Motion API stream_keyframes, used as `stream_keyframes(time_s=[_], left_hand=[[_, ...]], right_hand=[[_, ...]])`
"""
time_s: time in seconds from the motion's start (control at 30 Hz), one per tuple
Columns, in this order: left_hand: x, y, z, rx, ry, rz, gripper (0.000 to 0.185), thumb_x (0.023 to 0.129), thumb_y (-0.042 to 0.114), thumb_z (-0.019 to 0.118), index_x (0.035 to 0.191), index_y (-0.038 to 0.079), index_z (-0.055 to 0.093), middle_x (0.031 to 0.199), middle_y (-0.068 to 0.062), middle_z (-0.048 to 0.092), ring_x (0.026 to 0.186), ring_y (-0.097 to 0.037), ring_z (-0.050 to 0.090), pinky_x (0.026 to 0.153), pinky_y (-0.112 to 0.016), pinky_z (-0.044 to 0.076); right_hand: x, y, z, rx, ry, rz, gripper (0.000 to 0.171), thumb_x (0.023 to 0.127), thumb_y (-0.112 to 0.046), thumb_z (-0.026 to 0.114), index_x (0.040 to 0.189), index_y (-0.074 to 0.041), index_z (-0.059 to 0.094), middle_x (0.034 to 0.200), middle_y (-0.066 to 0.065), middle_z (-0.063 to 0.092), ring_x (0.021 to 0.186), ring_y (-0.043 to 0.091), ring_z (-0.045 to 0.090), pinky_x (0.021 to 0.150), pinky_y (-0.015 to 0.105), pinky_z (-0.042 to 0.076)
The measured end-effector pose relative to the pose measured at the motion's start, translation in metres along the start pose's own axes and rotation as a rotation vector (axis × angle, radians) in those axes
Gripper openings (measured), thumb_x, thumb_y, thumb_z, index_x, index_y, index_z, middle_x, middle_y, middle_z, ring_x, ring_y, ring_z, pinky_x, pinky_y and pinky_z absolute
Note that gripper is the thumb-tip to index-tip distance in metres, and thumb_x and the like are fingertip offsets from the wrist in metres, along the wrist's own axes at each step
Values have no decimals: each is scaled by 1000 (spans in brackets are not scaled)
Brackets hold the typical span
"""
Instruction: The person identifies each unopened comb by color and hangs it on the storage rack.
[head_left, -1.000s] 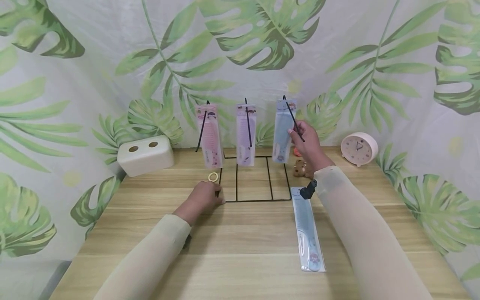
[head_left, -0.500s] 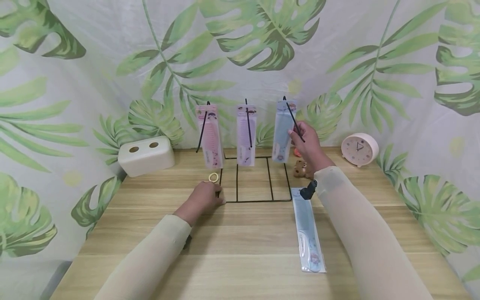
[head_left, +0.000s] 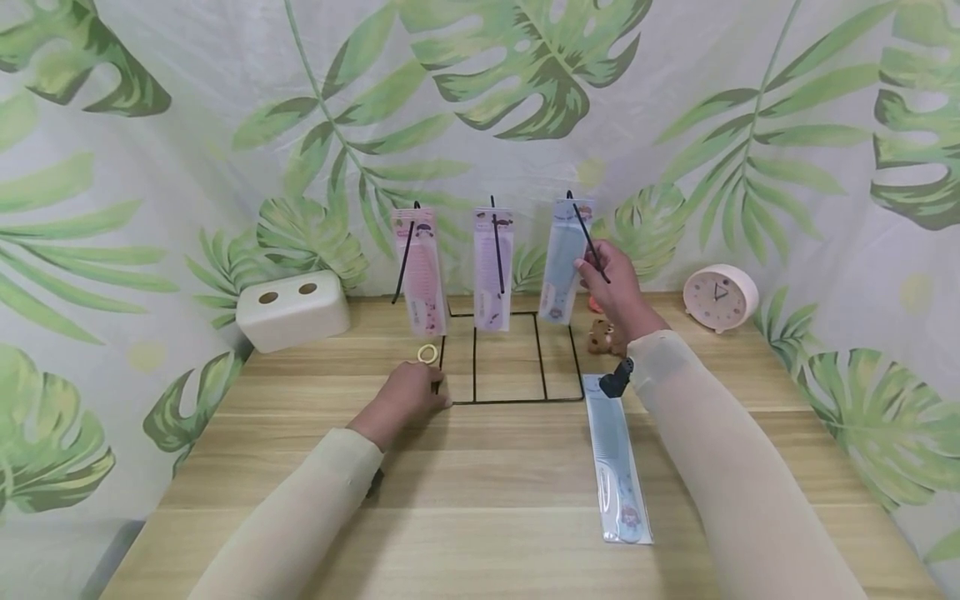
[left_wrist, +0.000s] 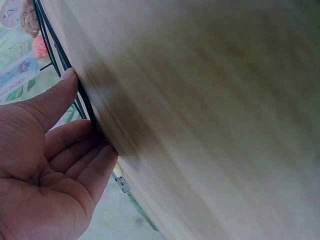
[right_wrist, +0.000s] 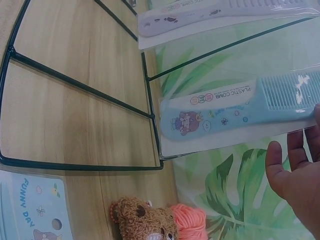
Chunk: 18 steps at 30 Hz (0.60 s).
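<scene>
A black wire rack (head_left: 510,402) stands on the wooden table with three hooks reaching forward. My left hand (head_left: 405,392) grips its base wire at the front left corner, thumb and fingers either side of it in the left wrist view. A packaged blue comb (head_left: 561,267) hangs on the right hook, its lower end tilted to the left. My right hand (head_left: 613,279) pinches this packet's right edge. Packaged combs in pink (head_left: 422,283) and purple (head_left: 491,271) hang from the left and middle hooks. Another packaged blue comb (head_left: 618,467) lies on the table beneath my right forearm.
A yellow ring (head_left: 427,354) lies just beyond my left hand. Right of the rack sit a brown bear figure (head_left: 600,337) and a coral yarn bundle (right_wrist: 190,222). A white box (head_left: 292,312) with two holes stands back left, a pink clock (head_left: 720,298) back right.
The lower end of the hanging blue comb packet has swung slightly left in my right hand. My left hand stays on the rack's corner.
</scene>
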<state>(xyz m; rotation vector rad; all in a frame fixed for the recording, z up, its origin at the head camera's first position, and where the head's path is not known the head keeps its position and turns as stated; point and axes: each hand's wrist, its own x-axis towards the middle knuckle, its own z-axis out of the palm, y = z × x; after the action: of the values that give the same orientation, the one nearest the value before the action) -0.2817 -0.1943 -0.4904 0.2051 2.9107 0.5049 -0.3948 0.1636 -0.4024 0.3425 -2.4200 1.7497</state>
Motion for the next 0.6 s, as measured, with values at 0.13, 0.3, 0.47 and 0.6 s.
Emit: stream_keyframes(time_s=[0.13,0.3,0.47,0.6], left_hand=[[0,-1,1,-3,-3,-2,56,98,27,84,146,3,68,150,-20,66,145,-43,58,123,-56,46],[0,-2,2,-14,-4,-10,56,98,27,84,146,3,68,151,-21,66,145,-43,57,124,-56,46],[1,-3,3,-13,0,-4,55,98,27,84,145,3,69,149,-21,67,144,-42,59,123,-56,47],[0,-2,1,-2,7,7,54,98,28,84,144,3,70,147,-21,69,142,-42,60,122,-55,48]], right_hand=[[1,1,1,-9,-4,14,31,114,-25,60,134,-2,56,124,23,66,122,36,65,109,52,57],[1,2,-2,-82,9,54,45,112,-32,62,150,-8,52,141,20,65,134,37,61,116,55,50],[-16,8,-8,-199,13,129,54,110,-39,65,151,-8,51,140,15,64,133,34,60,112,52,53],[-51,18,-8,-355,-73,68,49,109,-37,68,140,-1,56,125,17,64,113,32,61,94,45,54]])
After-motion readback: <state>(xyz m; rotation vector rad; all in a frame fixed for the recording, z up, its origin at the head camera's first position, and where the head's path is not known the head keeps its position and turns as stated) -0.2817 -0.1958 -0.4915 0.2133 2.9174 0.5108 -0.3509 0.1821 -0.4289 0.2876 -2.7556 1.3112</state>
